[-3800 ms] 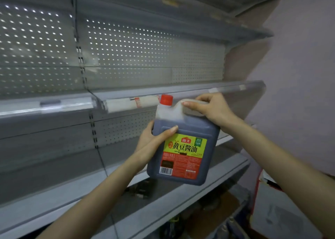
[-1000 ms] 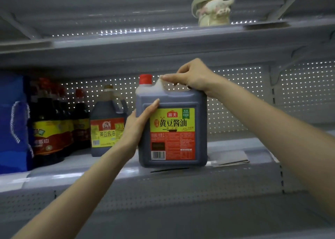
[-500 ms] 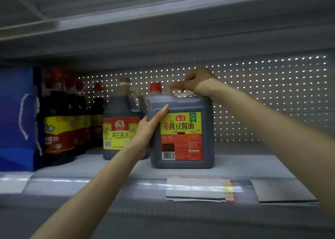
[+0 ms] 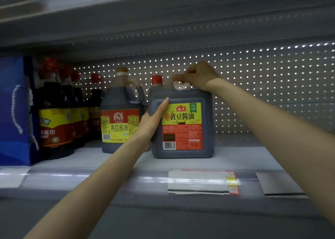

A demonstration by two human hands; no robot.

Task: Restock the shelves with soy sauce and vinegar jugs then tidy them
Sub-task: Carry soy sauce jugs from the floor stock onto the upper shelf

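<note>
Grey metal shelf [image 4: 244,157] at about head height, backed by a perforated back panel [image 4: 262,86] with light showing through the holes; an upper shelf [image 4: 163,12] is seen overhead.

- Square soy sauce jug [image 4: 183,126], dark liquid, red cap [image 4: 157,80], yellow-and-red label facing out; it is stood upright on the shelf, near the middle, its base flat on the surface.
- Right hand [image 4: 197,77] is set on top of the jug; its fingers are curled down over the moulded handle by the cap.
- Left hand [image 4: 152,122] is pressed against the jug's left side; the thumb is laid straight up the front face beside the label; the other fingers are hidden behind the jug.
- Rounder soy sauce jug [image 4: 119,122] with a tan cap is stood just to the left, the left hand between the two; whether the jugs touch cannot be told.
- Row of red-capped bottles [image 4: 54,122] further left; blue gift bag [image 4: 14,111] with a rope handle at the far left edge.
- Price label [image 4: 202,182] is held in the shelf's front rail below the square jug; a blank card [image 4: 279,184] is seen to its right.
</note>
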